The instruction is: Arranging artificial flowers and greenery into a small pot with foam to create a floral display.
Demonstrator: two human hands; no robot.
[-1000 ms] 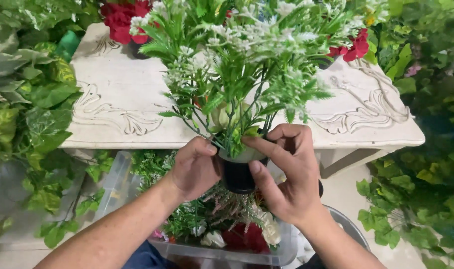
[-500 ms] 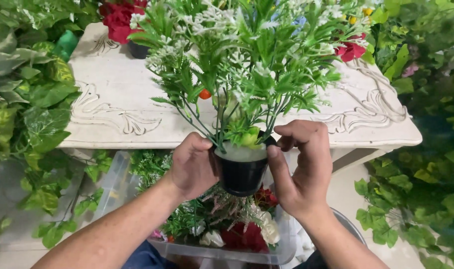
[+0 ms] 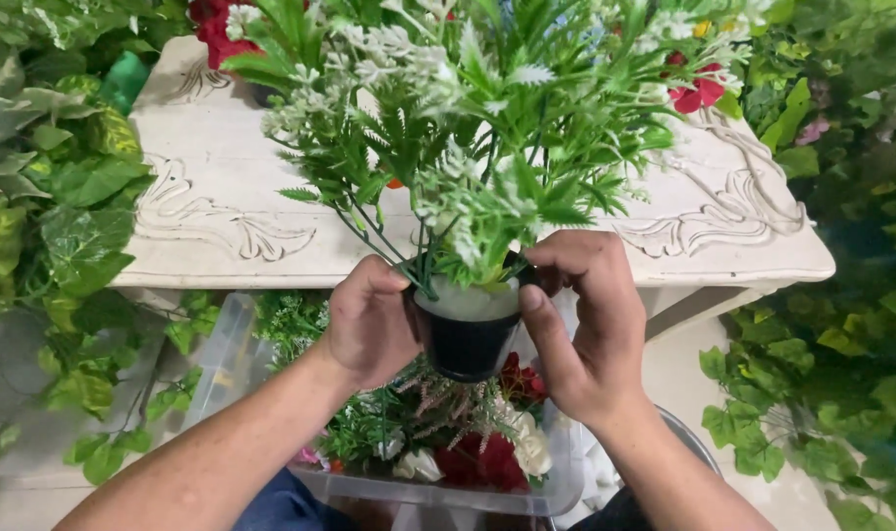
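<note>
I've got the little black pot (image 3: 465, 339) held up between both hands, just in front of the table (image 3: 202, 187) edge and right above the clear bin (image 3: 438, 492). My left hand (image 3: 369, 320) is wrapped around the pot's left side, fingers curled behind it and thumb up by the rim. My right hand (image 3: 586, 324) clasps the right side, thumb pressed down along the pot's front wall and fingertips up at the rim where the stems (image 3: 409, 261) go in. So both hands are closed on the pot; neither one is loose.

The pot sits pretty much upright, with a white filling showing at the top. The fake plant (image 3: 468, 118) sticking out of it is a big spray of green fronds and tiny white blooms, spreading wide enough to cover most of the tabletop from my view.

The table is whitewashed with carved scrollwork at the corners. Red flowers (image 3: 699, 93) peek out at the far right, and more red ones at the far left behind the spray. The bin under my hands holds more fake greenery with red and white blooms (image 3: 497, 457). Leafy vines (image 3: 55, 206) fill the left side, and more foliage (image 3: 841, 324) is on the right.
</note>
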